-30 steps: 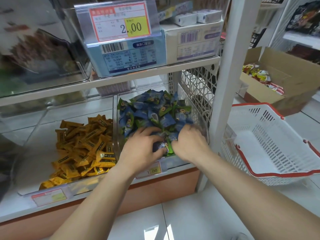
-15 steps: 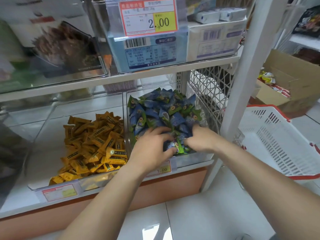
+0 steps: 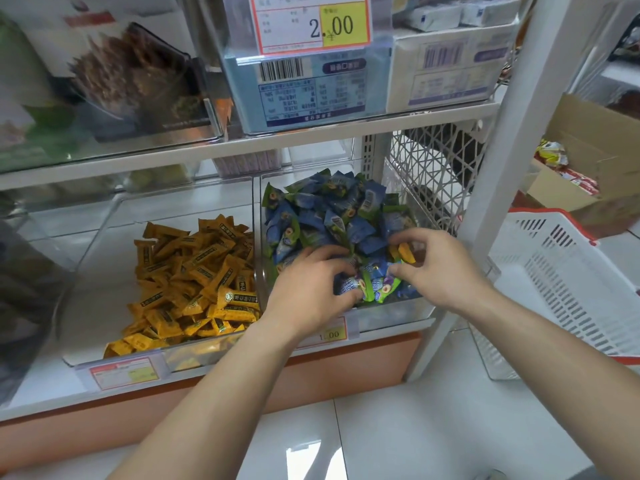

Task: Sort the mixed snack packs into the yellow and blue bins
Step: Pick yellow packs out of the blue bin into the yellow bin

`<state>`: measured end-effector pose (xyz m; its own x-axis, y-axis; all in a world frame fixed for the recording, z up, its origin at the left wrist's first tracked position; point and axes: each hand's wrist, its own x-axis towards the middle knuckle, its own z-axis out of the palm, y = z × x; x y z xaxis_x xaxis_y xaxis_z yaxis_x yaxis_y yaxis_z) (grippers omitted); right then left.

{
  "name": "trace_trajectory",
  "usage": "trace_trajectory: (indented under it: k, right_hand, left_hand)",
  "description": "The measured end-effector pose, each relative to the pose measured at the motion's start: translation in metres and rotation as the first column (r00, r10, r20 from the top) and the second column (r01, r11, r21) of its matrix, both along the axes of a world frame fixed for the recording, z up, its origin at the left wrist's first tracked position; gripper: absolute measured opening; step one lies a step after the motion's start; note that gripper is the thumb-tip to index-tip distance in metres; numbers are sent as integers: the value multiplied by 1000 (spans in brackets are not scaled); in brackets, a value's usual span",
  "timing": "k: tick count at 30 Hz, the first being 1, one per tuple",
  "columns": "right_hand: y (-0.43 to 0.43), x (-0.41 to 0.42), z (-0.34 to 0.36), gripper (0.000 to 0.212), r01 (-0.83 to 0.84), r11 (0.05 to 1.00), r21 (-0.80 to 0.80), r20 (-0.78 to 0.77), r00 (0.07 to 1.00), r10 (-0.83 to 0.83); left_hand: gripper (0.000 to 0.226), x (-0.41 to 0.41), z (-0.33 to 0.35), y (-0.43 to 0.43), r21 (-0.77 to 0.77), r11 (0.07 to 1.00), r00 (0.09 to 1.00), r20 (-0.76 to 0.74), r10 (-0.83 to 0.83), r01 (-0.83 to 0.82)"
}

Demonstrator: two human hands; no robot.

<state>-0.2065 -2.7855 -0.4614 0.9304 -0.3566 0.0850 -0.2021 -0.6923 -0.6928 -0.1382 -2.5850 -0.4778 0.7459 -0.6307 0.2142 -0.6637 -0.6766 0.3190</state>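
Note:
Two clear bins sit on the low shelf. The left bin point(image 3: 114, 216) holds a heap of yellow snack packs point(image 3: 201, 271). The right bin point(image 3: 391, 313) is piled with blue and green snack packs point(image 3: 329, 209). Both my hands are inside the right bin at its front. My left hand point(image 3: 308, 282) curls down over blue packs and grips some of them. My right hand point(image 3: 436, 265) has its fingers curled round a yellow pack point(image 3: 406, 252) that lies among the blue ones.
A white shopping basket with red rim point(image 3: 561, 282) stands on the floor at the right, beside the white shelf post point(image 3: 502, 174). A cardboard box of snacks point(image 3: 588, 168) is behind it. An upper shelf point(image 3: 242, 143) with boxes and a price tag hangs overhead.
The view has shifted so the shelf sits further right and closer. My right hand has lifted and turned, and a yellow pack now shows in its fingers. My left hand stays on the blue packs.

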Motion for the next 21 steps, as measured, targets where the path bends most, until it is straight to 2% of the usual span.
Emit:
trace_trajectory:
  k: [5, 9, 12, 15, 16, 18, 20, 21]
  right_hand:
    - [0, 1, 6, 43, 32, 990, 134, 174, 983, -55]
    - [1, 0, 12, 40, -10, 967, 255, 230, 972, -51]
    - [1, -2, 19, 35, -68, 917, 393, 258, 965, -39]
    - [3, -10, 23, 35, -159, 856, 492, 290, 957, 11]
    - [6, -12, 24, 35, -189, 833, 519, 308, 951, 24]
    - [16, -14, 25, 36, -244, 778, 579, 364, 931, 22]
    - [29, -14, 23, 37, -292, 704, 648, 401, 916, 10]
    - [37, -13, 21, 38, -309, 664, 681, 405, 914, 10]
  left_hand:
    - [34, -3, 1, -5, 12, 1000, 1000, -18, 26, -25]
    - [35, -4, 7, -6, 25, 1000, 998, -63, 12, -11]
    - [39, -5, 14, -3, -109, 994, 988, -150, -17, 1]
    - [33, -14, 21, -6, -269, 960, 995, -85, 52, -73]
    - [30, -18, 22, -9, -342, 933, 990, -113, 82, -116]
    - [30, -25, 29, -16, -505, 826, 924, -379, 50, -251]
    - [31, -30, 36, -23, -607, 692, 762, -635, -128, -390]
    - [30, -32, 38, -26, -636, 634, 698, -687, -204, -441]
